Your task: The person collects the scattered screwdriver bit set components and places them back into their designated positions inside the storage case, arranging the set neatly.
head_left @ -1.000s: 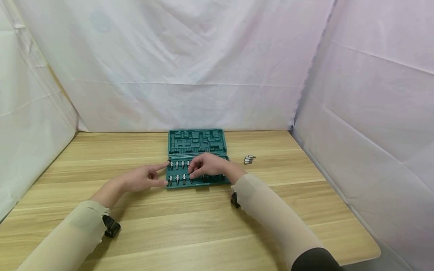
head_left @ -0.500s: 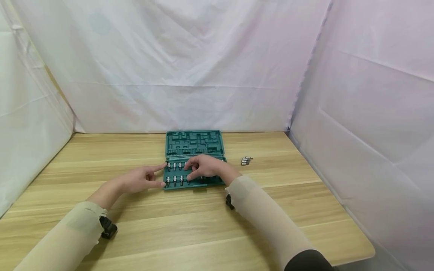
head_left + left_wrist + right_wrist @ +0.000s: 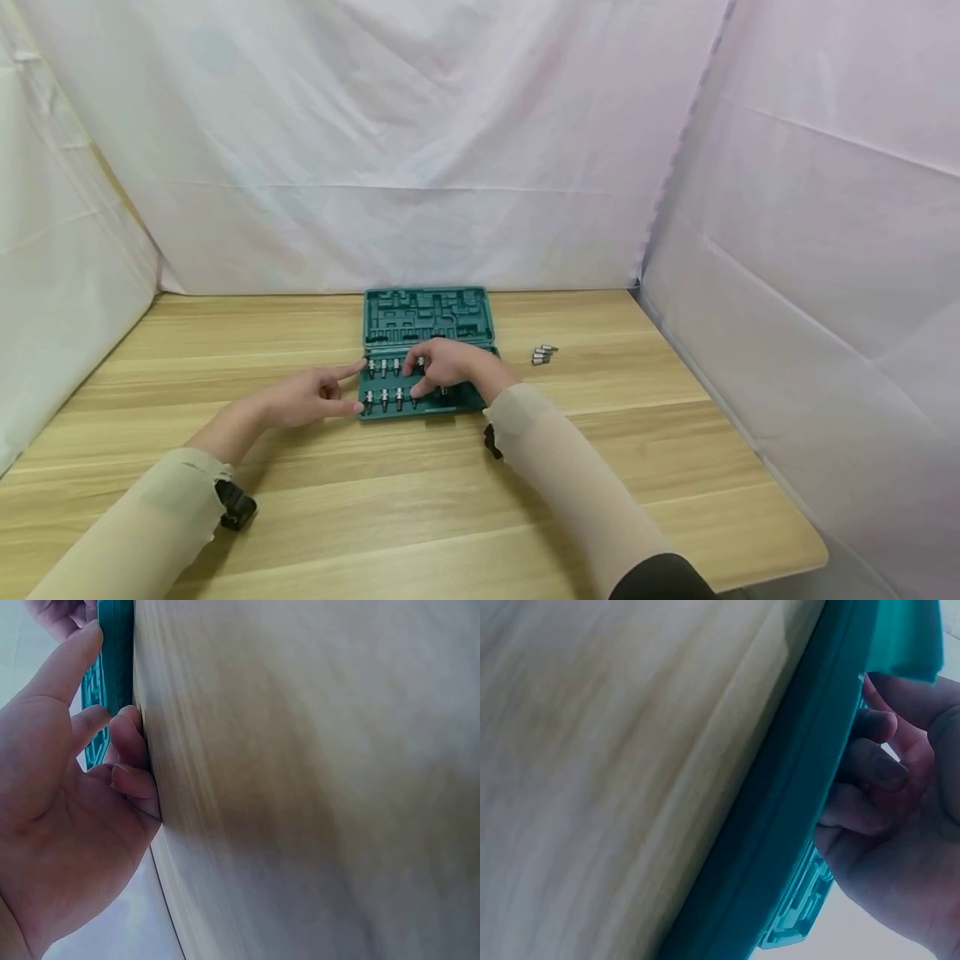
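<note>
A green plastic case (image 3: 425, 312) lies open on the table, lid toward the back. Its near half holds two rows of silver-and-black bit sockets (image 3: 384, 400). At the case's left side, my left hand (image 3: 303, 396) reaches in with thumb and index finger stretched to the edge, the other fingers curled under. Over the middle of the case, my right hand (image 3: 446, 365) has its thumb on the top end of a front-row bit socket (image 3: 415, 402). Its index finger stands apart from the thumb, at the back row. The right thumbtip is hidden behind the front latch in the right wrist view.
Several loose bit sockets (image 3: 541, 356) lie in a small group to the right of the case. The wooden table (image 3: 360, 508) ends at white cloth walls (image 3: 405, 167) at the back and sides. Black wrist cameras (image 3: 237, 506) sit on both sleeves.
The head view has shifted slightly, moving everything a little left. My right index finger has spread away from the thumb, while the thumb stays at the same front-row bit socket. My left hand stays put.
</note>
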